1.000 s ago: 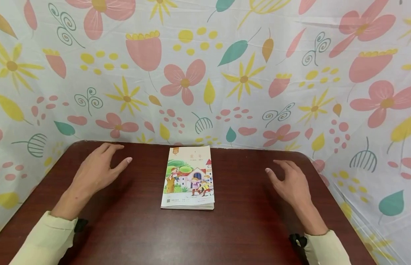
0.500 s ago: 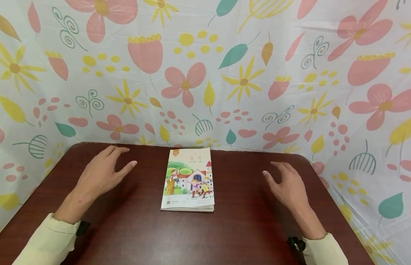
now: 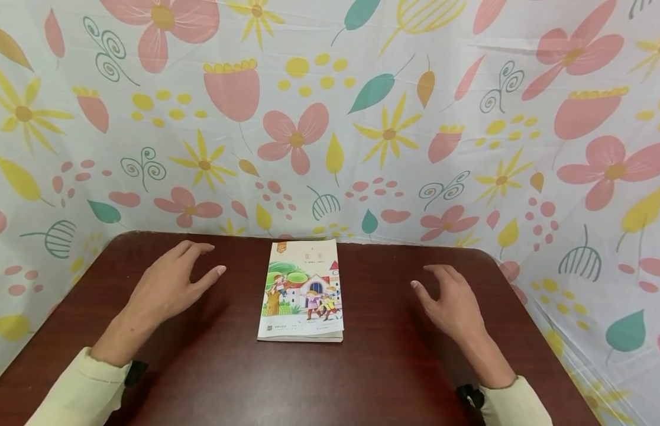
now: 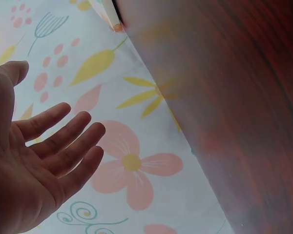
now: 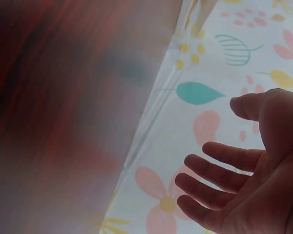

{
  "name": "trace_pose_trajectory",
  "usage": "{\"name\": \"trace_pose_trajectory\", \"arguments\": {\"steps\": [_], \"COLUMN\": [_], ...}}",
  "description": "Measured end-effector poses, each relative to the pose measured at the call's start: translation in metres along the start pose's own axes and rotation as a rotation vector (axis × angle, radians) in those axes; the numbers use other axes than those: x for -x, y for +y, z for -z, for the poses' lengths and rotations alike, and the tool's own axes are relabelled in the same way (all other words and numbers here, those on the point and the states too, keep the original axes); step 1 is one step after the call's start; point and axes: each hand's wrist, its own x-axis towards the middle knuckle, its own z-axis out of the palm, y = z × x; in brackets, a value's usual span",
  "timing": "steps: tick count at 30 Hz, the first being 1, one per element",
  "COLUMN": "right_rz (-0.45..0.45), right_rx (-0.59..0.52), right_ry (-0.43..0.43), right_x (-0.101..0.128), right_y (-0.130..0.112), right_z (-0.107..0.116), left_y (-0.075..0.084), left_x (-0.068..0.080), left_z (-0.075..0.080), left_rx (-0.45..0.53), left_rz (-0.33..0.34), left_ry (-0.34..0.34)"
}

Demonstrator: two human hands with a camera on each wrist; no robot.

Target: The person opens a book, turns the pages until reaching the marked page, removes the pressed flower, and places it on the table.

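Head view, left hand (image 3: 167, 287) and right hand (image 3: 451, 303) flanking book (image 3: 302, 290), fingers loosely spread, seemingly hovering.

You've got a dark red-brown wood-grain table (image 3: 319, 378), rounded far corners, glossy top. One thing lies flat on it: a thin paperback book (image 3: 302, 291), cover up w/ cartoon kids and a house, approx. centred left-right, toward the far edge, spine on your left. Floral cloth (image 3: 330, 118) meets the table at back and both sides. Wrist views show blurred tabletop only.
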Motion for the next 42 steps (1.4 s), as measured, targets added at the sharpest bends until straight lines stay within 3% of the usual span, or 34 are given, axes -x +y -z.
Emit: {"name": "trace_pose_trajectory", "arguments": {"steps": [18,42], "right_rz": [0.027,0.072], "right_rx": [0.001,-0.004], "right_ry": [-0.006,-0.018], "right_x": [0.004,0.004], "right_y": [-0.01,-0.025], "right_z": [-0.003,-0.01], "left_y": [0.013,0.031], "left_x": [0.003,0.008], "left_z": [-0.011,-0.022], "left_rx": [-0.018,-0.013], "left_rz": [-0.079,-0.148], "left_ry": [-0.016,-0.091]}}
